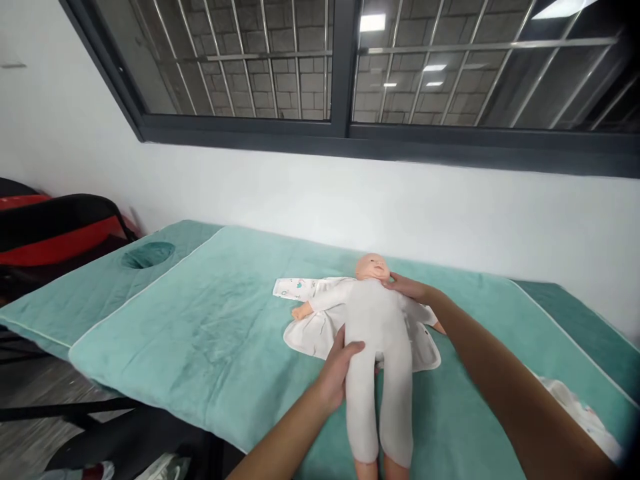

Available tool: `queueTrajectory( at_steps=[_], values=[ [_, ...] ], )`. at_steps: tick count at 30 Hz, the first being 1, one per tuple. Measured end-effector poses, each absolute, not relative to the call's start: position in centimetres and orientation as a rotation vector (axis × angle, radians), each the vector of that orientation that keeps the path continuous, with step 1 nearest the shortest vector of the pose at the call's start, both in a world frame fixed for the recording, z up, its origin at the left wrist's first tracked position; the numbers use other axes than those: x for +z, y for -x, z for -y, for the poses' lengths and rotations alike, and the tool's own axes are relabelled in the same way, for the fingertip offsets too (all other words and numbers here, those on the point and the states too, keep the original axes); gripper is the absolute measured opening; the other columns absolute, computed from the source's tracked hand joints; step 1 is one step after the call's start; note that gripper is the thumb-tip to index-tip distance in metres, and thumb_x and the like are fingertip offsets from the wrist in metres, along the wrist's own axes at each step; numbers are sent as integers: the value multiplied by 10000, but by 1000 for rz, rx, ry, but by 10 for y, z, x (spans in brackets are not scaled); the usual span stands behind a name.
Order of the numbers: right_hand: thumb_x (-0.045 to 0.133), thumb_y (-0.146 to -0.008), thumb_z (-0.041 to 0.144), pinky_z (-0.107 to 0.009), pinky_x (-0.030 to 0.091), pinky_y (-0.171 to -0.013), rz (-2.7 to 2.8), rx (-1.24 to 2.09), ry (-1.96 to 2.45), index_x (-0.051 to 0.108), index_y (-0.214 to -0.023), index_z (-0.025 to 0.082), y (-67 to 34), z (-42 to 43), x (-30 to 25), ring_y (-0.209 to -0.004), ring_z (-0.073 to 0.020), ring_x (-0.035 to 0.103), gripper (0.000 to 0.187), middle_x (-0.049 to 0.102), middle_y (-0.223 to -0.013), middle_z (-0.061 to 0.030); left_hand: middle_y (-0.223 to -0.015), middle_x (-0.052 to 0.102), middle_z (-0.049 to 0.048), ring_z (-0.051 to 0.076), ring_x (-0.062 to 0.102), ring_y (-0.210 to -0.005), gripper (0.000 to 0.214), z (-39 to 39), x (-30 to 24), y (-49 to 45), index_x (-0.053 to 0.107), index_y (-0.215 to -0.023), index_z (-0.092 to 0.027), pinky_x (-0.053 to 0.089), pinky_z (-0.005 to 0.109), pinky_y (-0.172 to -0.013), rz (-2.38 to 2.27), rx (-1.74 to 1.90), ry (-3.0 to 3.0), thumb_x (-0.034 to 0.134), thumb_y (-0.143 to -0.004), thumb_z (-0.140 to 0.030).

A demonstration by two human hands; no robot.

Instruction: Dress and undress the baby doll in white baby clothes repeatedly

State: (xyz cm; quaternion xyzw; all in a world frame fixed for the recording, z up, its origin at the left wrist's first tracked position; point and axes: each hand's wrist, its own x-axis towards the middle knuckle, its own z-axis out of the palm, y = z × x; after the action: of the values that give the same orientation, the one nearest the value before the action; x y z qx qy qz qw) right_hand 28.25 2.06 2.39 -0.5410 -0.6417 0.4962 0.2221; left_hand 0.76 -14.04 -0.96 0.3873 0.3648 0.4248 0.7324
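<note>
A baby doll [380,313] with a white cloth body lies on its back, head toward the wall. Under its upper body a white printed baby garment [310,333] is spread out, one sleeve stretched to the left. My left hand [340,370] grips the doll at the hip, thumb on top and the other fingers mostly hidden beneath. At the neck and shoulder, my right hand [407,287] holds the doll, its fingers partly hidden beside the head. The doll's arms stretch out to both sides.
A green padded massage table [200,333] with a face hole [149,255] stands against the white wall. White cloth [575,407] lies at the right, partly behind my forearm. Black and red chairs [60,230] stand at the left. A barred window [345,73] is above.
</note>
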Motion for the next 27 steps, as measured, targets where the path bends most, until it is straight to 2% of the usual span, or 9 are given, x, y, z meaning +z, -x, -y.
queueTrajectory(
  at_steps=[2, 4, 6, 8, 12, 15, 18, 22, 27],
  values=[
    [646, -811, 630, -458, 560, -896, 1797, 1135, 1640, 329, -1513, 183, -283, -17, 22, -1069, -325, 671, 890, 652, -1268, -185, -1305, 638, 80, 262, 639, -1107, 565, 129, -10, 0, 502, -1377, -286, 528, 419, -940, -987, 977, -1161, 640, -833, -354],
    [687, -777, 597, -483, 526, -915, 1748, 699, 1775, 372, -1473, 137, -273, -11, 22, -1064, -345, 644, 892, 666, -1182, -190, -1194, 686, 74, 256, 646, -1031, 442, 106, -3, 15, 601, -1280, -260, 498, 411, -940, -1175, 1008, -1521, 612, -862, -405],
    [686, -793, 529, -509, 465, -979, 1720, 217, 1747, 472, -1378, 128, -252, 0, 26, -1136, -362, 577, 740, 630, -1203, -196, -1094, 704, 69, 236, 646, -943, 306, 71, 6, 33, 679, -1121, -243, 476, 389, -909, -1345, 1026, -1821, 526, -913, -407],
    [627, -867, 431, -494, 411, -1036, 1880, -27, 1539, 550, -1277, 160, -220, 14, 34, -1199, -343, 521, 498, 601, -1249, -179, -1125, 687, 86, 243, 628, -1001, 265, 30, 13, 50, 680, -1087, -232, 444, 368, -903, -1554, 1038, -1978, 519, -906, -339],
    [639, -893, 359, -452, 411, -1018, 2397, 72, 1269, 573, -1245, 207, -148, 27, 46, -1196, -291, 535, 389, 604, -1288, -122, -912, 707, 85, 257, 638, -829, 219, -32, 6, 70, 677, -834, -209, 414, 321, -712, -1720, 729, -1819, 707, -746, -407],
    [684, -871, 410, -488, 417, -967, 2657, 48, 1322, 632, -1141, 200, -109, 14, 43, -1102, -316, 584, 345, 658, -1171, -127, -743, 681, 38, 230, 607, -734, 154, -50, -10, 77, 632, -688, -220, 378, 306, -674, -1647, 669, -1809, 680, -748, -353],
    [697, -862, 453, -459, 442, -901, 2782, 33, 1382, 666, -1043, 177, -86, -6, 32, -1023, -322, 620, 332, 683, -1088, -136, -773, 685, 12, 203, 601, -757, 79, -53, -21, 84, 635, -743, -227, 390, 289, -681, -1542, 690, -1836, 614, -779, -294],
    [682, -871, 492, -401, 453, -809, 2835, 74, 1372, 668, -1015, 171, -72, -15, 23, -922, -301, 653, 352, 713, -966, -119, -790, 658, 7, 170, 588, -730, 134, -57, -27, 91, 619, -843, -210, 422, 269, -662, -1325, 922, -1668, 586, -819, -338],
    [561, -967, 437, -375, 428, -846, 2713, 30, 1378, 591, -1285, 258, -86, -2, 33, -1012, -264, 630, 366, 700, -1065, -82, -685, 559, -37, 105, 471, -570, 180, -59, -24, 97, 614, -827, -190, 363, 229, -553, -1162, 1122, -1325, 666, -761, -349]
  ],
)
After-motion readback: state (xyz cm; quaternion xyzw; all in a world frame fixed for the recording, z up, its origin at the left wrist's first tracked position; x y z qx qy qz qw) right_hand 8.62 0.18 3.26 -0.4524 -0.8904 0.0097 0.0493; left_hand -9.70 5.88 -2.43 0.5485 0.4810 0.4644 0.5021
